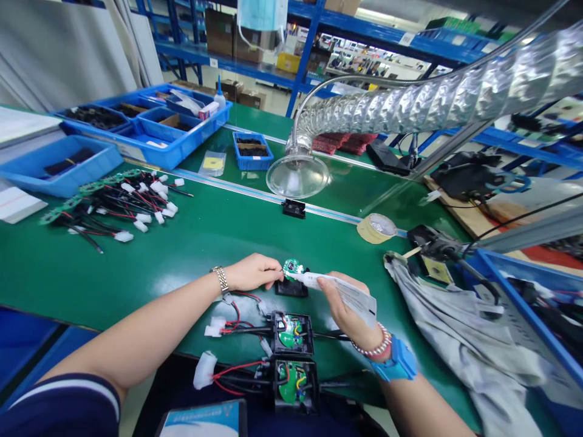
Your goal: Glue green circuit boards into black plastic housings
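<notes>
Lowest and closest, a badge shows against dark clothing, and just past it two black boxes sit one behind the other at the worktop edge: the near box and the middle box. Both are open on top, each with a green board lying inside, red and yellow wires over it, and cables leaving at both sides. White plugs end the wires on the left.

Beyond them is the piece being handled: a small board, raised above a dark far box. The left hand has its fingertips pinched together at the board's left edge; whether they grip the board itself or a wire there, I cannot tell from where I stand. The right hand is wrapped around a white tube, its nozzle tip at the board, touching or nearly so.

By my reckoning, two pieces have their boards seated, though neither has a cover on, and the third is partway, its board not yet settled. Off to the left lies a heap of wired boards; if they are the same kind, most of the batch is yet untouched.
</notes>
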A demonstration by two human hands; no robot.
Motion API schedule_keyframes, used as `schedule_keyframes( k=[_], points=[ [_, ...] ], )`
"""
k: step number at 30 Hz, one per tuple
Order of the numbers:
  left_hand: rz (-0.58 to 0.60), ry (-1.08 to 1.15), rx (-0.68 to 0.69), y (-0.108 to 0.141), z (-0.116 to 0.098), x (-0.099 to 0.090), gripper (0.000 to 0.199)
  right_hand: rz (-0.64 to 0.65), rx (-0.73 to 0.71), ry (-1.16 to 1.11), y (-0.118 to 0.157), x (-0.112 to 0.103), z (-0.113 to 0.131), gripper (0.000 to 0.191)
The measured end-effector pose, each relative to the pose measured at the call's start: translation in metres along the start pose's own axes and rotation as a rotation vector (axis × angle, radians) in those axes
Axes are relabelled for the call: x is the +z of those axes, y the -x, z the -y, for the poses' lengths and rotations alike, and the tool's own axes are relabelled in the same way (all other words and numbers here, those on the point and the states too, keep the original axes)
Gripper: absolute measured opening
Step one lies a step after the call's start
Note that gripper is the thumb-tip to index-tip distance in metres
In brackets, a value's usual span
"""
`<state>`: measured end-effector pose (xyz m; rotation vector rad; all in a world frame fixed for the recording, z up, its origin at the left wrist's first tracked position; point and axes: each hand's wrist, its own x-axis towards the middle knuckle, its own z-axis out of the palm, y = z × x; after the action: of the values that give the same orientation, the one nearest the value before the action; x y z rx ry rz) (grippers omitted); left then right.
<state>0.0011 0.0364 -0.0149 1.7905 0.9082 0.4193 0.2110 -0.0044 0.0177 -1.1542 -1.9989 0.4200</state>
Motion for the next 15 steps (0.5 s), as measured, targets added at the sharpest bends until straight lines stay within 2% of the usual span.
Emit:
schedule_keyframes(
  k=[3, 7, 9, 12, 15],
  points=[
    [-0.002, 0.006, -0.004, 0.0, -0.001, 0.0, 0.03, 0.032, 0.1, -0.047, 0.001, -0.008, 0.001, 0.026],
    [-0.005, 0.042, -0.042, 0.002, -0.003, 0.0, 0.026, -0.041, 0.306, -0.161, -0.006, -0.019, -0.017, 0.039],
    [-0.01, 0.073, -0.067, 0.002, -0.003, 0.0, 0.021, -0.132, 0.505, -0.392, -0.017, -0.024, -0.036, 0.042],
    [-0.017, 0.106, -0.073, 0.002, -0.002, 0.0, 0.016, -0.348, 0.88, -0.87, -0.041, -0.037, -0.075, 0.039],
    [-0.016, 0.137, -0.068, 0.001, 0.0, 0.0, 0.014, -0.469, 0.923, -0.92, -0.066, -0.054, -0.113, 0.034]
  ],
)
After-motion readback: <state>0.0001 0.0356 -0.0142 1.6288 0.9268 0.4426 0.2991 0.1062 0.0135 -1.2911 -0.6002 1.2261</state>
